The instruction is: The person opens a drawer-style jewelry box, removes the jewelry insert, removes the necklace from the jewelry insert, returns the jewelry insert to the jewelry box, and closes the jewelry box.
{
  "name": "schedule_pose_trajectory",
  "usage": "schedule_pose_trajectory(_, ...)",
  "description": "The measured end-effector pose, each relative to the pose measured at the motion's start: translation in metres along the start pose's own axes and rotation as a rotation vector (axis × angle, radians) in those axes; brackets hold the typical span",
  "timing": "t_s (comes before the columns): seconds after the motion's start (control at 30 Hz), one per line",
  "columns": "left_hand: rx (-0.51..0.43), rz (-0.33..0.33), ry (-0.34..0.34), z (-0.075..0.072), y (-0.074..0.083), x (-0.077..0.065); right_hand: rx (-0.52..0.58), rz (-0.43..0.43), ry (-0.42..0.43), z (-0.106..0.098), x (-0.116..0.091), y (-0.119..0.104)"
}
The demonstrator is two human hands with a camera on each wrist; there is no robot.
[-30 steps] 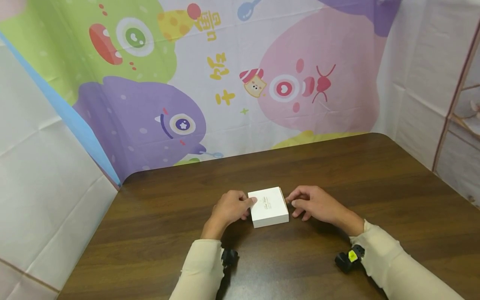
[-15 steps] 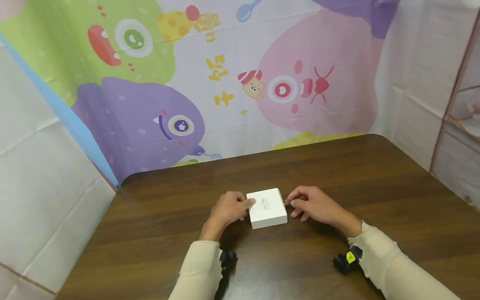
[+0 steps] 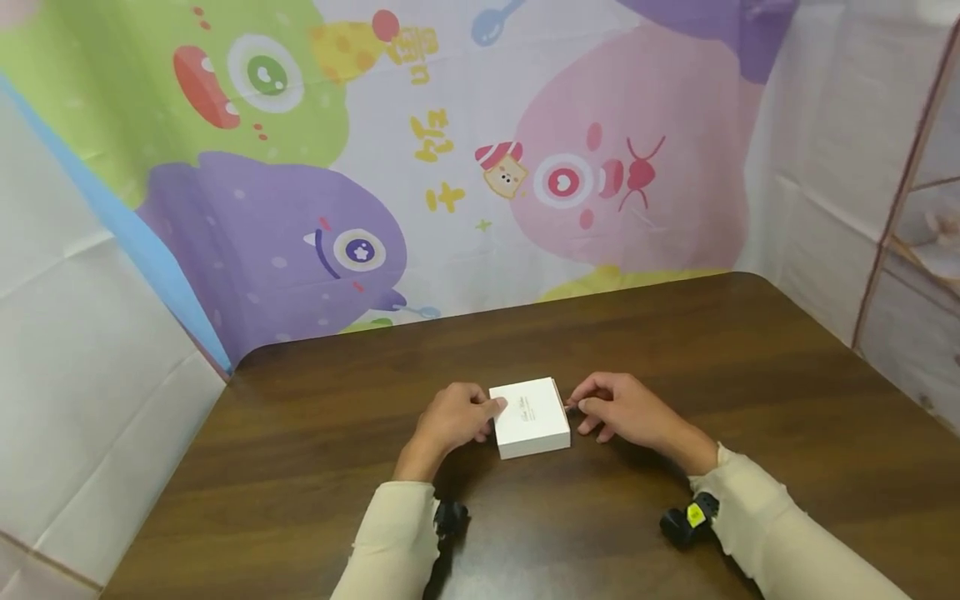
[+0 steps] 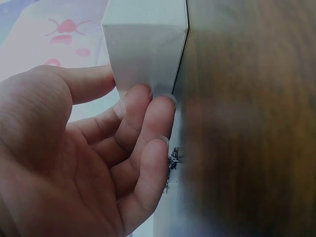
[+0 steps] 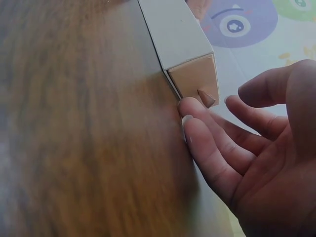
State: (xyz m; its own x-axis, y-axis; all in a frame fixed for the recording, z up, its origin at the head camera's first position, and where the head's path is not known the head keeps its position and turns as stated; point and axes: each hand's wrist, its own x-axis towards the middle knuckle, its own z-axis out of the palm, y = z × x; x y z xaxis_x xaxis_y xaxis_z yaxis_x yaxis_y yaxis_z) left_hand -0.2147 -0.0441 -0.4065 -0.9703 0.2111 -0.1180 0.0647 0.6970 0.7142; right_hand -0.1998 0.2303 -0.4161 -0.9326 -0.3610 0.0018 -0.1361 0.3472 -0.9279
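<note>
A flat white box [image 3: 530,419] with small lettering on its lid lies on the brown table. In the right wrist view its end shows a tan drawer front [image 5: 192,76] with a small folded pull tab [image 5: 207,98]. My left hand [image 3: 452,421] holds the opposite end, thumb on the top and fingers curled against the side. Beside the drawer end, my right hand [image 3: 628,410] is loosely bent. Its thumb [image 5: 264,89] and index finger stand a little apart from the tab, while the lower fingertips are close by the drawer's bottom edge.
The wood-grain table [image 3: 300,467] extends around the box on all sides. Behind it hangs a cartoon-printed cloth [image 3: 450,275], with pale tile-patterned sheets [image 3: 82,375] at the sides. A black wrist camera [image 3: 688,518] is strapped below each hand.
The whole head view shifts slightly, carrying box, hands and backdrop a little leftward. Both hands keep nearly the same place against the box, and the drawer looks unchanged.
</note>
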Motion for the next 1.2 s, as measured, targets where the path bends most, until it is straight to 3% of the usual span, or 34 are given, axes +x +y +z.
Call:
schedule_pose_trajectory(0.53,-0.069,-0.018,0.005,-0.004,-0.005,-0.004,-0.026,0.023,-0.014,0.005,0.007,-0.001)
schedule_pose_trajectory(0.8,-0.063,0.029,-0.035,0.0,-0.005,0.004,0.007,0.037,0.015,0.002,0.0,0.005)
schedule_pose_trajectory(1.2,-0.119,-0.01,-0.016,0.001,-0.008,0.005,0.044,0.035,0.005,0.003,0.003,0.004)
